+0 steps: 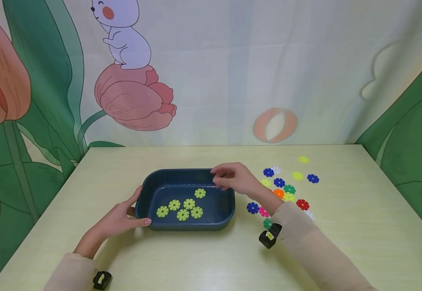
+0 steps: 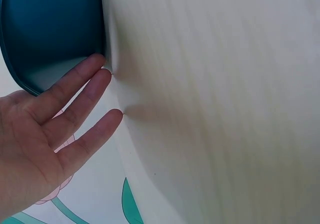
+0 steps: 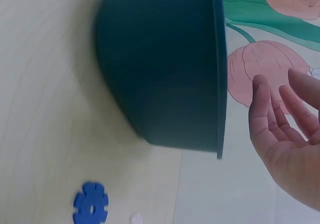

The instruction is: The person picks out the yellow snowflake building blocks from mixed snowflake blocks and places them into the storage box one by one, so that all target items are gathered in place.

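A dark blue tray (image 1: 189, 225) sits mid-table and holds several yellow-green toothed discs (image 1: 183, 214). My left hand (image 1: 121, 218) lies flat against the tray's left end; in the left wrist view its straight fingers (image 2: 75, 94) touch the tray's outer wall (image 2: 50, 29). My right hand (image 1: 233, 180) hovers over the tray's far right corner. In the right wrist view its palm (image 3: 285, 134) is bare, the fingers loosely bent just past the tray's rim (image 3: 219, 84), holding nothing.
Loose discs in several colours (image 1: 289, 188) lie scattered on the table right of the tray, a blue one (image 1: 252, 207) (image 3: 91, 206) nearest it. A printed cloth backdrop stands behind and beside the pale table (image 1: 360, 226). Small black cameras (image 1: 270, 235) sit at both wrists.
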Available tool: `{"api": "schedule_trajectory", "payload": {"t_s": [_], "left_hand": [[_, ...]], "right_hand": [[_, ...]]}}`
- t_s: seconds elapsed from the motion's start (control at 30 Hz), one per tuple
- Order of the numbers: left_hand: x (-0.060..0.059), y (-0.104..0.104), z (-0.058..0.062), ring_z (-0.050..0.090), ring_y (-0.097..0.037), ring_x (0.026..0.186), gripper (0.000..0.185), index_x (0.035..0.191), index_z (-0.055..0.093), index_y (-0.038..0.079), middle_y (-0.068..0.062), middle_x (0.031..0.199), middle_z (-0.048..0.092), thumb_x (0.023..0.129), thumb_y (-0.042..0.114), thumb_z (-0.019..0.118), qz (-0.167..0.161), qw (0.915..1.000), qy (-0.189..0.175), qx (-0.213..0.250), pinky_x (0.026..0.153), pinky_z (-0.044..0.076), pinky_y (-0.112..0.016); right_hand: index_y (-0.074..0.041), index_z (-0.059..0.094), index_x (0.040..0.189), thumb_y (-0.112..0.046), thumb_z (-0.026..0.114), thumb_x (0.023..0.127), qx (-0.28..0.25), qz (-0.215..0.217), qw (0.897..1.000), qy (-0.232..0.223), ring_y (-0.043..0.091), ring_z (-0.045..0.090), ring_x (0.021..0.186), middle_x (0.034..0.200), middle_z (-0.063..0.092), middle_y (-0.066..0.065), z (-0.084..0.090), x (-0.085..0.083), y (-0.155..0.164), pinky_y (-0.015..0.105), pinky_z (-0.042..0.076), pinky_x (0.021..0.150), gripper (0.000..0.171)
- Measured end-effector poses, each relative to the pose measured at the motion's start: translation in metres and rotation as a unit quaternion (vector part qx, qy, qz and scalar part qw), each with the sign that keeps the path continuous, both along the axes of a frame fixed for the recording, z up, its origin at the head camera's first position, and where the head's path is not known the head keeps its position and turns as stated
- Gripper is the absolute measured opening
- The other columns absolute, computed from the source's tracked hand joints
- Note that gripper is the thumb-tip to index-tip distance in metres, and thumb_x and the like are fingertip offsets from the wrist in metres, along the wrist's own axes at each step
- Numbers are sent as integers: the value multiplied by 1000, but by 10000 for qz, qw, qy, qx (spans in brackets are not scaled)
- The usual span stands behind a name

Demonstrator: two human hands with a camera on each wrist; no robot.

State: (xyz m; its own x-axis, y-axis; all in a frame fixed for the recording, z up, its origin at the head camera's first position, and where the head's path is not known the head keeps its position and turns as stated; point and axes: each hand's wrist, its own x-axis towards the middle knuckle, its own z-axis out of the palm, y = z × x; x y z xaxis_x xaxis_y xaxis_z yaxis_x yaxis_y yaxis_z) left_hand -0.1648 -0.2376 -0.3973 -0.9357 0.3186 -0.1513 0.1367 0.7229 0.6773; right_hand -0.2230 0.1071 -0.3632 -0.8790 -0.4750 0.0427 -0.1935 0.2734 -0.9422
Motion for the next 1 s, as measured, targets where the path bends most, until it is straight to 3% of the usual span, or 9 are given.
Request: {"api": "schedule_trajectory", "payload": {"t_s": [0.13, 0.33, 0.47, 0.8, 1.0], "left_hand": [[0, -1, -1, 59, -20, 86, 102, 147, 4, 9, -18, 107, 59, 76, 35, 73, 20, 10000, -11, -27, 68, 44, -34], [0, 0, -1, 59, -21, 87, 102, 147, 4, 9, -19, 109, 59, 76, 36, 73, 19, 10000, -24, -34, 67, 44, -33], [0, -1, -2, 59, -20, 86, 102, 147, 4, 9, -18, 107, 59, 76, 36, 73, 28, 10000, -27, -31, 67, 44, -33], [-2, -3, -5, 58, -21, 88, 102, 147, 4, 11, -18, 109, 59, 76, 37, 72, 85, 9999, -12, -83, 69, 45, -34], [-3, -3, -6, 58, -21, 87, 102, 147, 4, 11, -17, 107, 59, 76, 38, 72, 50, 10000, 28, -76, 68, 44, -34]], "right_hand": [[-1, 59, 116, -12, 63, 86, 71, -17, 9999, 82, 23, 63, 81, 95, 61, 10, 1, 0, 10, 33, 50, 71, 31], [0, 58, 118, -12, 64, 86, 167, -63, 9998, 107, 31, 62, 85, 98, 61, 11, 2, 3, 26, 37, 50, 72, 35], [1, 57, 119, -12, 63, 86, 167, 3, 9997, 184, 28, 63, 84, 96, 62, 12, 2, 6, 39, 41, 49, 73, 36], [-3, 58, 118, -17, 66, 84, 514, 19, 9980, 371, 27, 61, 86, 98, 62, 11, -6, 11, 70, 30, 49, 72, 38], [-5, 59, 118, -18, 70, 81, 772, -97, 9964, 325, 22, 61, 85, 99, 61, 14, -9, 13, 87, 33, 50, 72, 41]]}}
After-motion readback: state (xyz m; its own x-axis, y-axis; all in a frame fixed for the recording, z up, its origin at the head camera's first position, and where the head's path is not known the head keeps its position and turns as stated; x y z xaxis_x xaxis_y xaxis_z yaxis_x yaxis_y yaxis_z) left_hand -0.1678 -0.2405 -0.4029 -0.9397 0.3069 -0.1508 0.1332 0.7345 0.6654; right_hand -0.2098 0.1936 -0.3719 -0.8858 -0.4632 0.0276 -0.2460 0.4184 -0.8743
